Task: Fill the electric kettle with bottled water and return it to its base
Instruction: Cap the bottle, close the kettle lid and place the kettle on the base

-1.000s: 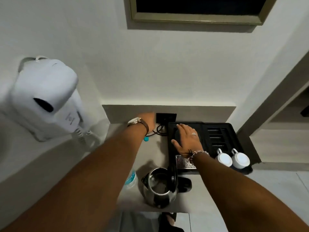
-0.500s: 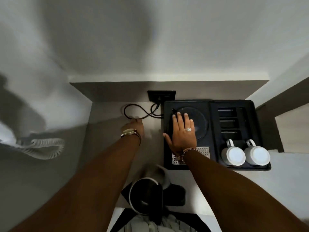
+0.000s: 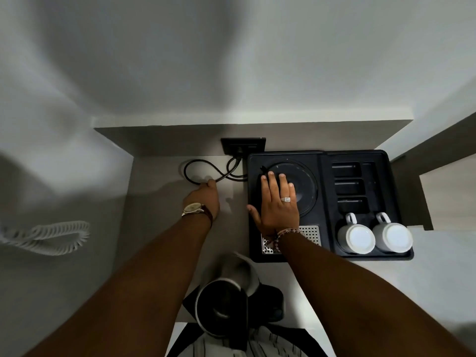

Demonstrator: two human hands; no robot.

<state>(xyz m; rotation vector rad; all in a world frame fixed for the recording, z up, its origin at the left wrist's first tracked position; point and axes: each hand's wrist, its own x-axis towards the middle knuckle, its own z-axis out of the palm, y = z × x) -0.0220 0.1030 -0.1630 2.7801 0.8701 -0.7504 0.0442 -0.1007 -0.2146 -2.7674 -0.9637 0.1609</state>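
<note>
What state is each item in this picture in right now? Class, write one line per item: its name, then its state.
Steel electric kettle: lid open, off its base, at the counter's near edge.
Round black kettle base: bare, in the black tray.
Black power cord: looped, running to the wall socket.
Two white mugs: upside down.
Left hand: on the cord.
Right hand: flat on the base.

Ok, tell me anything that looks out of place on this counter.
The kettle is off its round base; it stands at the counter's near edge with its lid open. The right hand lies flat on the bare base, and the left hand touches the loose, looped cord. Nothing looks spilled or damaged.
</note>
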